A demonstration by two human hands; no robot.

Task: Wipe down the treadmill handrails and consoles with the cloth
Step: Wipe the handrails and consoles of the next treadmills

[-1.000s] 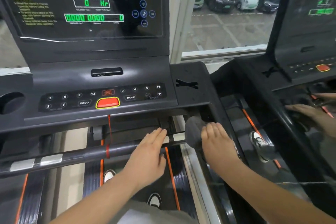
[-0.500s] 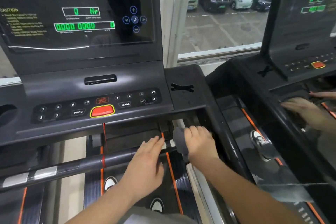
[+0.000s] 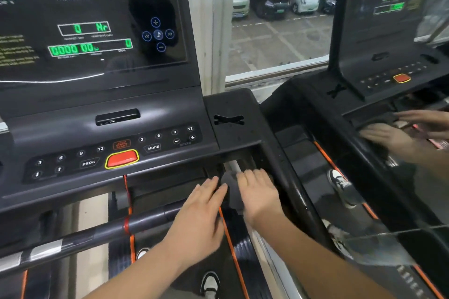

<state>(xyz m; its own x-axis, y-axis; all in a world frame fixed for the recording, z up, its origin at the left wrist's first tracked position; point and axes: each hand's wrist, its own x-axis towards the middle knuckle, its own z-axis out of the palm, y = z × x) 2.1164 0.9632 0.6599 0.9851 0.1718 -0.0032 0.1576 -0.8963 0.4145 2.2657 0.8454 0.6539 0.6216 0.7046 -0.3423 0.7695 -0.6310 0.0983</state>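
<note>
The grey cloth (image 3: 229, 192) sits at centre frame on the right end of the crossbar handrail (image 3: 97, 233). The right hand (image 3: 261, 195) curls over the cloth, gripping it. The left hand (image 3: 201, 213) lies flat, fingers straight, on the bar just beside. I judge the job barely begun (blur hides any streaks): the bar toward lower left, the keypad (image 3: 116, 153) and the display (image 3: 85, 31) above seem left to do.
</note>
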